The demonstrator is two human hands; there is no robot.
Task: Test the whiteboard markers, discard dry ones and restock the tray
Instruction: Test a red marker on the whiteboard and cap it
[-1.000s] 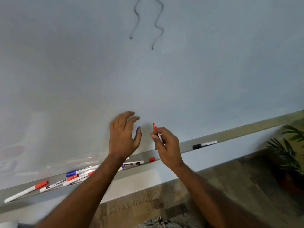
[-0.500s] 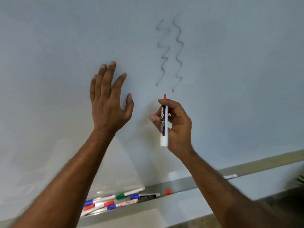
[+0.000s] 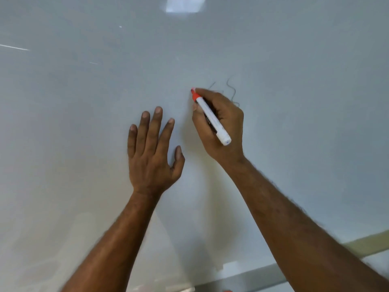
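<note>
While the right hand (image 3: 223,131) grips it, the marker (image 3: 211,118) slants against the whiteboard (image 3: 84,127). Its red tip points up and to the left, either on the surface or a hair off it; which cannot be told. The white barrel runs down and to the right across the hand, and its blunt rear end sticks out clear over the back of the hand. Thumb and forefinger are clamped round the barrel just behind the red collar, with the other fingers folded beneath it. A dark strip shows along the barrel's side, its print too blurred to read.

Just right of the tip, partly hidden behind the knuckles, thin dark wavy lines (image 3: 231,89) mark the board.

The left hand (image 3: 151,159) is to the lower left of the marker, near the right hand but apart from it, and holds nothing. Its back faces the camera, the four fingers straight and slightly spread, the thumb out to the right. It looks laid flat on the board, though the palm's contact is hidden.

Both bare forearms rise from the bottom edge. Low on the right, a grey tray (image 3: 252,275) runs under the board. A bright rectangular reflection (image 3: 185,5) sits at the top.
</note>
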